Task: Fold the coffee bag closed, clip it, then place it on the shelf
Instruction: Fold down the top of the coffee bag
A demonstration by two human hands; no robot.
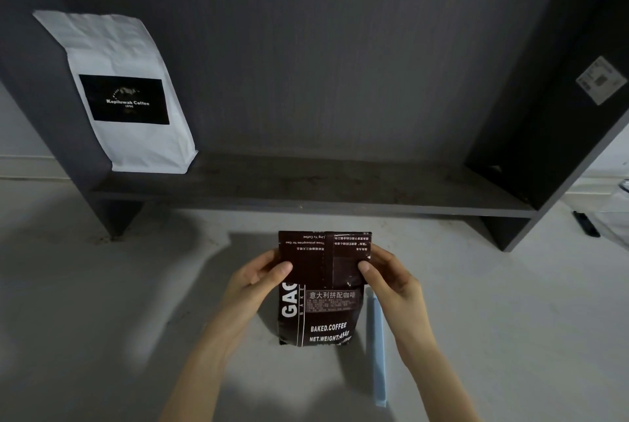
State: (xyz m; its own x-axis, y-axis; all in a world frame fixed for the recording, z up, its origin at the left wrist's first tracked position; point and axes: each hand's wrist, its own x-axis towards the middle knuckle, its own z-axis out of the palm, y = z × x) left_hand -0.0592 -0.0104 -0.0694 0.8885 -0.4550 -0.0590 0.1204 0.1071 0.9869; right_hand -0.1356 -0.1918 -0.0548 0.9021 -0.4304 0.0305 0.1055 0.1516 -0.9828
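Note:
A dark brown coffee bag with white lettering stands on the pale table in the lower middle. Its top flap is folded down toward me, showing upside-down print. My left hand pinches the flap's left edge, thumb on the front. My right hand pinches the right edge the same way. A long light-blue clip lies flat on the table just right of the bag, partly under my right wrist. The dark grey shelf stands behind the bag.
A white coffee bag with a black label leans at the shelf's left end. The shelf's side panels rise at left and right; a sticker is on the right panel. A dark object lies at the far right.

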